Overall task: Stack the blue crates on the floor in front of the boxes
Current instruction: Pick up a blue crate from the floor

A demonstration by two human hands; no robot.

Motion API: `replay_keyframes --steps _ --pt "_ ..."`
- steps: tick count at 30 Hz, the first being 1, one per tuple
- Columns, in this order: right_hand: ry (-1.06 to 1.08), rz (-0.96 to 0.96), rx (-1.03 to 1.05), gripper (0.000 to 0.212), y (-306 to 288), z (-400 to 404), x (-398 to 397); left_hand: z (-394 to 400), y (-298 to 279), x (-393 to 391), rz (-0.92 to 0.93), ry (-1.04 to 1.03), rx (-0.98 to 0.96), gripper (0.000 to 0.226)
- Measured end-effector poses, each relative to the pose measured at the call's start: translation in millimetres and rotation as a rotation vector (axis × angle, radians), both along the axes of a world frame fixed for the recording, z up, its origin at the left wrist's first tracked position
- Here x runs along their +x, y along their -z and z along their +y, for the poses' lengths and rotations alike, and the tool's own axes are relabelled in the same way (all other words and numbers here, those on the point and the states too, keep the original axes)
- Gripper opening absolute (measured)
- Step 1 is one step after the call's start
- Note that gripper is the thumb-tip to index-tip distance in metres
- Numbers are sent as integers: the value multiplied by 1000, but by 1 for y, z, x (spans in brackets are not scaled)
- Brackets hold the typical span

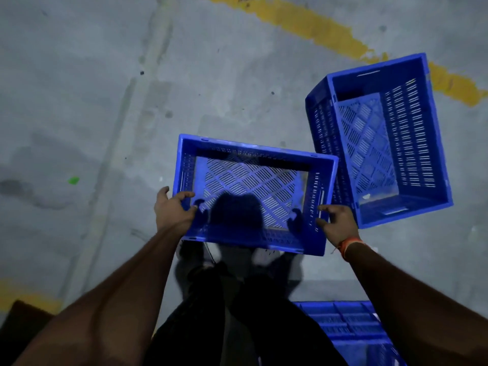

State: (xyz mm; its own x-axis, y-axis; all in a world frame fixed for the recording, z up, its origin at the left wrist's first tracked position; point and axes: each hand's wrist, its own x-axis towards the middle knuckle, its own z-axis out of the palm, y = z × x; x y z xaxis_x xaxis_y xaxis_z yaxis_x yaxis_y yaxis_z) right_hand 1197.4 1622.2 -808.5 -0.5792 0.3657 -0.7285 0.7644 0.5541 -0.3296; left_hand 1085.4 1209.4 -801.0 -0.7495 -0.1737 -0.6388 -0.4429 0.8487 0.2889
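Observation:
A shallow blue slotted crate (253, 165) hangs open side up in front of me, above my feet. My left hand (173, 210) grips its left rim and my right hand (336, 224) grips its right rim near the handle slot. A deeper blue crate (412, 143) stands on the concrete floor to the right, apart from the held one. Part of a third blue crate (346, 323) shows at the bottom right, behind my right forearm.
Grey concrete floor (105, 101) spreads ahead and left, crossed by a worn yellow painted line (317, 30) at the top. A brown cardboard edge (23, 313) sits at the bottom left. A small green scrap (73, 180) lies on the floor.

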Motion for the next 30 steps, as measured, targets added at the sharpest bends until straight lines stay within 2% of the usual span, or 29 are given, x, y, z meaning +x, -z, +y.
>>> replay_keyframes --steps 4,7,12,16,21,27,30 --pt "3 -28 102 41 25 -6 -14 -2 43 2 -4 -16 -27 36" --pt "29 -8 144 38 45 -5 -18 -3 63 -3 22 -1 46 35" --pt "185 107 -33 28 66 -3 -21 -15 89 -20 99 -44 190 27" --pt "237 105 -87 28 63 6 -22 -22 76 -25 86 -34 266 27" --pt "110 179 -126 36 9 -4 -21 -40 24 -20 146 -32 264 26" --pt "70 245 -185 31 -130 -28 -49 -77 -112 -32 136 -11 291 27" --pt "-10 220 -206 39 -209 -41 -65 -97 -189 -38 128 -17 294 30"
